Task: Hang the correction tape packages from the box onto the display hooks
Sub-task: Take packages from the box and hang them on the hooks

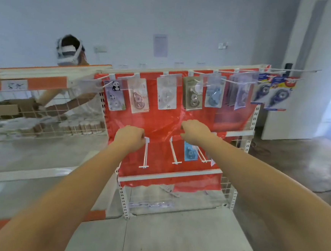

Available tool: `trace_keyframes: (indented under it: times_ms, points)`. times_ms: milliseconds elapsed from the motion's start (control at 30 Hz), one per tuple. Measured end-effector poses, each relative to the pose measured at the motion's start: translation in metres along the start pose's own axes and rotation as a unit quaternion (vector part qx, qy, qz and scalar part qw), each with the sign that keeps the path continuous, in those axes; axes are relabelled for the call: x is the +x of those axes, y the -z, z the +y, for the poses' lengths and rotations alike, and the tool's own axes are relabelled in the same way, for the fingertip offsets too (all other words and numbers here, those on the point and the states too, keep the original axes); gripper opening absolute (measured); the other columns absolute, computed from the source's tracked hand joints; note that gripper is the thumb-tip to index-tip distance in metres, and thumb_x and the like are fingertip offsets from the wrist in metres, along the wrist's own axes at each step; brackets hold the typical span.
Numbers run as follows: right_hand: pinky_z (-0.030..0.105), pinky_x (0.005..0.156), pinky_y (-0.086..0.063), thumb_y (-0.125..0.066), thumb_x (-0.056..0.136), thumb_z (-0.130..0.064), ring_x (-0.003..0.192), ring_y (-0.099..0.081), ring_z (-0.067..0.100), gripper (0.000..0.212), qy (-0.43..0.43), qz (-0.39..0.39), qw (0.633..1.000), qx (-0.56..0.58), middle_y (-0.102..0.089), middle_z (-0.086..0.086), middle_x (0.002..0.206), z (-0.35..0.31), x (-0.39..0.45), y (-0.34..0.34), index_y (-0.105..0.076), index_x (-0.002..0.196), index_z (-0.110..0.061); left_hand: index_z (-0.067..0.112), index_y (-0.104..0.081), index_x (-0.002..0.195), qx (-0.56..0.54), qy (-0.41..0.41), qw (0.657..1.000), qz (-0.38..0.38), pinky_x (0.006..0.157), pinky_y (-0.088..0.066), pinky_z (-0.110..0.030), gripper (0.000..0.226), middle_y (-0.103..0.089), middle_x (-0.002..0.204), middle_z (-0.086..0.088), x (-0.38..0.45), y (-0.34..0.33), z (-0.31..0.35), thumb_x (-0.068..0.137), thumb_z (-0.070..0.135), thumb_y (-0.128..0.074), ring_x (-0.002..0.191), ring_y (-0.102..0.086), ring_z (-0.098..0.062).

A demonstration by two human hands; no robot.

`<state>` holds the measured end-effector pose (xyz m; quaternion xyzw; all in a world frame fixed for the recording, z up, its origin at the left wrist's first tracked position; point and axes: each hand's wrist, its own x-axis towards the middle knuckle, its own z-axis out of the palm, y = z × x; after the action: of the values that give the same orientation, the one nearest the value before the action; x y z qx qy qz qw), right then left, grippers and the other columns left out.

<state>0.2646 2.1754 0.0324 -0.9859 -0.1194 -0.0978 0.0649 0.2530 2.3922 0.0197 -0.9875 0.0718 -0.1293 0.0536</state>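
A red display panel [160, 125] carries two rows of white hooks. Several correction tape packages [167, 93] hang along the upper row. One blue package [190, 152] hangs on a lower hook. My left hand [130, 138] has its fingers curled at the back end of a bare lower hook [145, 153] and grips it where it meets the panel. My right hand [195, 132] is curled against the panel just above another bare hook [173, 151]; no package shows in it. The box of packages is not in view.
A grey shelf board [172, 234] with an orange edge juts out below my arms. To the left stands a wire-mesh rack [48, 114] with a cardboard box, and another person works behind it. Long upper hooks [295, 70] stick out at the right.
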Motion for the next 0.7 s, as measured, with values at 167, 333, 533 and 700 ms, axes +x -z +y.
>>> trace_keyframes:
  times_ms: [167, 333, 533, 700]
  points:
    - [0.04, 0.09, -0.044, -0.043, 0.095, -0.019, 0.116, -0.052, 0.032, 0.032, 0.034, 0.025, 0.998, -0.048, -0.056, 0.015, 0.125, -0.046, -0.044, -0.004, -0.053, 0.123, -0.007, 0.016, -0.063, 0.108, -0.024, -0.004, 1.0, 0.009, 0.084, -0.051, -0.037, 0.028, -0.068, 0.107, -0.007, -0.044, 0.0, -0.009, 0.095, 0.027, -0.04, 0.097, -0.062, -0.029]
    - [0.041, 0.091, -0.044, -0.045, 0.095, -0.021, 0.117, -0.052, 0.033, 0.032, 0.034, -0.035, 0.999, -0.014, -0.056, 0.016, 0.125, -0.068, -0.072, -0.037, -0.053, 0.122, -0.006, 0.017, -0.064, 0.106, -0.063, 0.004, 0.998, -0.016, 0.08, -0.052, -0.034, 0.027, -0.068, 0.103, -0.003, -0.077, -0.027, -0.007, 0.094, 0.026, -0.041, 0.092, -0.062, -0.024]
    - [0.041, 0.093, -0.047, -0.046, 0.093, -0.018, 0.113, -0.054, 0.033, 0.032, 0.04, -0.108, 0.993, 0.04, -0.057, 0.015, 0.121, -0.073, -0.094, -0.098, -0.054, 0.122, -0.008, 0.016, -0.064, 0.104, -0.102, 0.028, 0.994, -0.014, 0.078, -0.051, -0.032, 0.026, -0.068, 0.098, -0.003, -0.106, -0.078, 0.001, 0.096, 0.026, -0.042, 0.087, -0.062, -0.021]
    - [0.038, 0.095, -0.046, -0.046, 0.094, -0.016, 0.118, -0.052, 0.032, 0.034, 0.057, -0.175, 0.982, 0.043, -0.054, 0.016, 0.13, -0.062, -0.106, -0.15, -0.053, 0.126, -0.007, 0.011, -0.066, 0.099, -0.135, 0.069, 0.987, -0.052, 0.077, -0.047, -0.032, 0.024, -0.069, 0.099, -0.009, -0.124, -0.126, 0.009, 0.095, 0.024, -0.046, 0.09, -0.061, -0.027]
